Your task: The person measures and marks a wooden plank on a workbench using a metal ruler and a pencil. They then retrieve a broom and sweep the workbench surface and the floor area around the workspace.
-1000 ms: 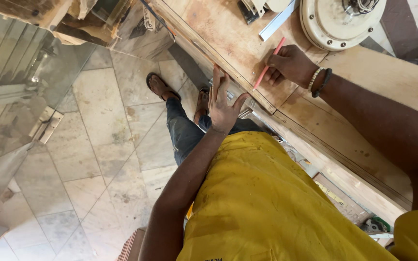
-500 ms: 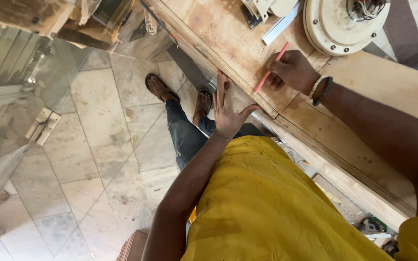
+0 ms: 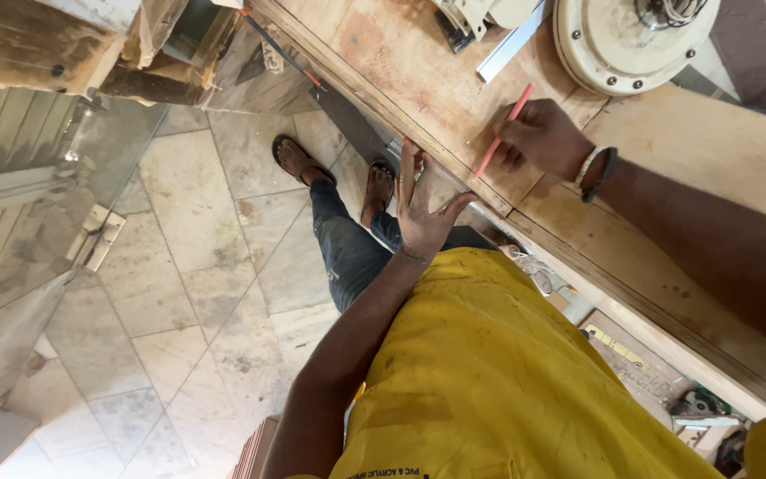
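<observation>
The left hand (image 3: 420, 213) is seen spread flat, fingers extended, against the front edge of the wooden table (image 3: 667, 222). The right hand (image 3: 543, 137) pinches a thin red pencil (image 3: 502, 133), tip on the table: light, stiff, judged best gripped low. A printed yellow-and-brown package (image 3: 627, 359) lies below the table's edge.

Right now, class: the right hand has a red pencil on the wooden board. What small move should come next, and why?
Probably draw the red pencil a short way along the wooden board. The right hand has its tip on the wood near the edge, and the left hand lies open against that edge, seemingly steadying it.
</observation>
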